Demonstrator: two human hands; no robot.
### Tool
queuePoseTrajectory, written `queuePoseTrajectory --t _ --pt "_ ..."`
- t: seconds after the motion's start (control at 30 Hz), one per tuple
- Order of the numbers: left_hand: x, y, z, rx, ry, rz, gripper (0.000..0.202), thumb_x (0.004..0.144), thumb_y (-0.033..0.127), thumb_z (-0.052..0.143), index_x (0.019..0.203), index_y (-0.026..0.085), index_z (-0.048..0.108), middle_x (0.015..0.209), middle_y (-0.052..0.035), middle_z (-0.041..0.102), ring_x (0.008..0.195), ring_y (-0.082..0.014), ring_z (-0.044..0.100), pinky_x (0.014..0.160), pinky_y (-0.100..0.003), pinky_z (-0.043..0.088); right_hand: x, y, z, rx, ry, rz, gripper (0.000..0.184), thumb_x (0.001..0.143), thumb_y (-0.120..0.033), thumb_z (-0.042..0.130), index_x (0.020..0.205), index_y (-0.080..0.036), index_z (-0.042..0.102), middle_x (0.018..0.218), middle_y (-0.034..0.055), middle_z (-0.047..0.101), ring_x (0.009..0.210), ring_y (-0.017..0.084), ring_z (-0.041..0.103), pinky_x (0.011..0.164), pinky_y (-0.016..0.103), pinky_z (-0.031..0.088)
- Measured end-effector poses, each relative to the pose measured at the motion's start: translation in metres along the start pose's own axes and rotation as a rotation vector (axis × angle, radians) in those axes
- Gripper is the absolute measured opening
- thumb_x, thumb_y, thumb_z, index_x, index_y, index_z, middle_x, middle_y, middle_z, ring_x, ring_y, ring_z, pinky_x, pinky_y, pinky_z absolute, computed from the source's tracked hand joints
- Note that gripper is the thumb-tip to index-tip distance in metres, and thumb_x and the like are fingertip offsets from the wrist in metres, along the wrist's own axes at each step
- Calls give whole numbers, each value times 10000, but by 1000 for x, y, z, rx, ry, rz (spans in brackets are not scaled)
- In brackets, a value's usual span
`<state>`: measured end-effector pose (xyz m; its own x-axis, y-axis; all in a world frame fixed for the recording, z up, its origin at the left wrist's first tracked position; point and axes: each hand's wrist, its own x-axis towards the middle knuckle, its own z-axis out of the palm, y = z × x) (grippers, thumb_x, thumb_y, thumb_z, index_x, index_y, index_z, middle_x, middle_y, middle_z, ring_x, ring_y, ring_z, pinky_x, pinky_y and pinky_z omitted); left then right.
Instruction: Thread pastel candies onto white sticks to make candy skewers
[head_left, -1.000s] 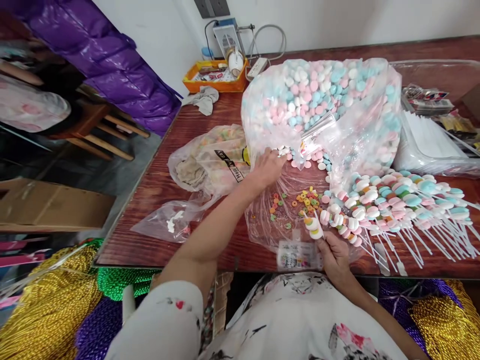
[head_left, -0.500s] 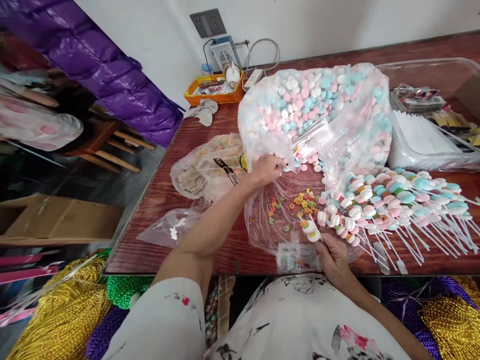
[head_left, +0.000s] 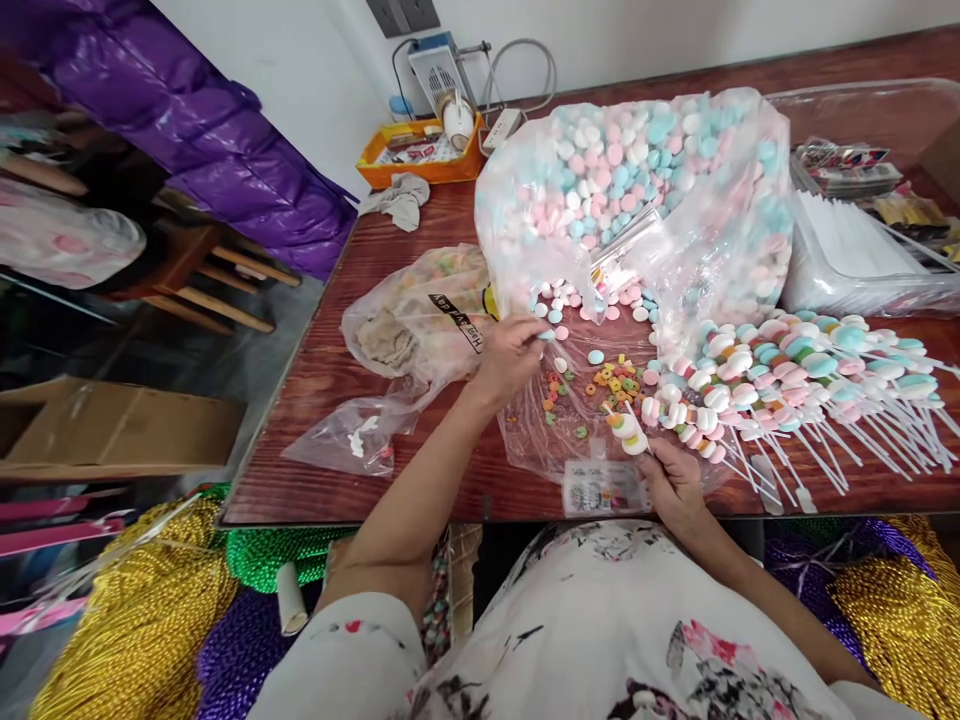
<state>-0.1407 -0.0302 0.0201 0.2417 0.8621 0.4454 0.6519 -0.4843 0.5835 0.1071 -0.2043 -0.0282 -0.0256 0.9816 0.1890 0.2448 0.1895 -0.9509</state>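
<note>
My left hand (head_left: 511,355) is closed in a pinch on a pale blue candy disc, just in front of the mouth of the big clear bag of pastel candies (head_left: 637,190). My right hand (head_left: 673,483) grips a white stick with a few candy pieces threaded on it, the candy skewer (head_left: 628,432), near the table's front edge. Small coloured candy rings (head_left: 611,380) lie scattered on the flattened plastic between my hands. A row of finished candy skewers (head_left: 787,375) lies to the right.
A smaller plastic bag with ring candies (head_left: 431,310) sits left of my left hand. An orange tray (head_left: 420,160) and a power strip stand at the back. Packs of white sticks (head_left: 847,265) lie far right. Gold, green and purple bead strings (head_left: 142,620) hang below the table's edge.
My left hand has drawn back from the big bag's mouth toward me, now pinching a blue candy. My right hand with the skewer has stayed nearly in place.
</note>
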Motion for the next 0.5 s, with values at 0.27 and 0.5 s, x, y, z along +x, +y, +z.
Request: queuePoseTrajectory --t 0.27,0.5 --pt "-24 3 33 354 -291 140 212 805 63 463 822 157 653 898 -118 671 887 -215 628 823 -350 518 1 -2 -1 -14 -14 -29 192 931 -224 490 764 -198 580 588 -44 489 521 106 446 526 245 358" --pt "-11 9 31 300 -393 133 123 777 163 571 820 150 685 891 -107 689 878 -227 632 842 -363 507 3 -5 -2 -18 13 -36 200 927 -226 491 747 -198 572 577 -45 488 518 106 452 518 238 357"
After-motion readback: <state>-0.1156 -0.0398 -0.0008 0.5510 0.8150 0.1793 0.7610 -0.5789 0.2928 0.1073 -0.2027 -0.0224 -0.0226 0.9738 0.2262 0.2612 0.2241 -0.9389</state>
